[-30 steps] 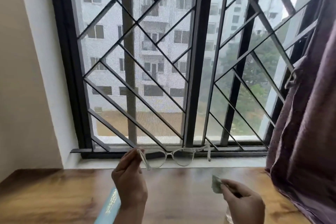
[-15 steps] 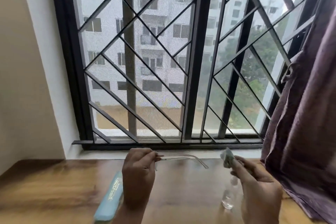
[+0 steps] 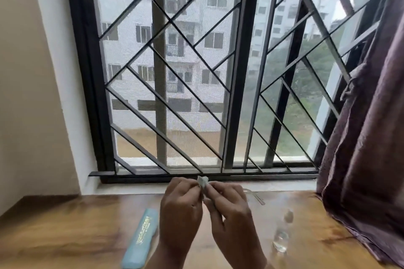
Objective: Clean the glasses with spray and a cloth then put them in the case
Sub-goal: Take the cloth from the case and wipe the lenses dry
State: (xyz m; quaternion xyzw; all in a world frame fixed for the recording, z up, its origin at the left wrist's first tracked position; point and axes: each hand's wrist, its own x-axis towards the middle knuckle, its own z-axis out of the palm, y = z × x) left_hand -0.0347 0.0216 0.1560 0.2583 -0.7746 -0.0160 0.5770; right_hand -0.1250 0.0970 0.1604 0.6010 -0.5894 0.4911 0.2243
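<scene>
Low in the middle of the frame, 2 bare hands meet above a brown wooden table (image 3: pixel 72 231). The right hand (image 3: pixel 229 214) pinches a small crumpled pale green cloth (image 3: pixel 202 181) between thumb and fingertips, and a tuft of it sticks up above the knuckles. The left hand (image 3: pixel 181 209) has its fingers curled, with the tips drawn in against the same cloth. Its back faces the camera, so I cannot tell what it grips.

The clear-framed glasses (image 3: pixel 255 195) are almost wholly hidden behind the hands. Only 1 transparent arm shows, poking out to the right of the right hand, just above the tabletop.

A long light blue glasses case with gold lettering (image 3: pixel 141 240) lies closed on the table at lower left of the hands, just beside the left wrist. A small clear spray bottle (image 3: pixel 283 233) stands on the table at lower right, apart from the right hand.

A black-framed window with a diagonal metal grille (image 3: pixel 166 85) fills the upper frame. A dull purple curtain (image 3: pixel 367 126) hangs down the right edge.
</scene>
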